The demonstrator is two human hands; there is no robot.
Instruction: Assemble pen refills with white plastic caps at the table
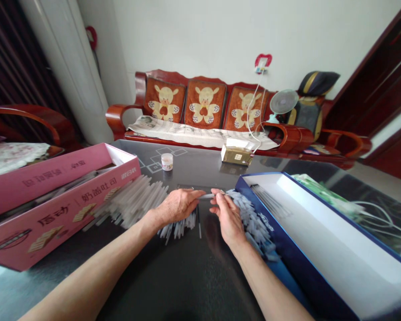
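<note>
Between my hands, over the dark table, a short whitish translucent tube (207, 196) lies almost level. My left hand (178, 206) is closed in a pinch on its left end. The thumb and fingertips of my right hand (227, 214) grip the other end. Left of my left hand is a heap of long translucent tubes (137, 200). Thinner stick-like pieces (180, 226) lie partly hidden beneath that hand. Just right of my right hand, a pile of small frosted, pale plastic pieces (254, 223) rests against the blue box; their exact kind is unclear.
A pink box (67, 209) holding more thin pieces stands at left. The open blue box (297, 249) at right has several slim sticks (270, 200) at its far end. Further back are a small jar (167, 162) and a tissue box (237, 154). A wooden sofa (194, 138) stands behind the table.
</note>
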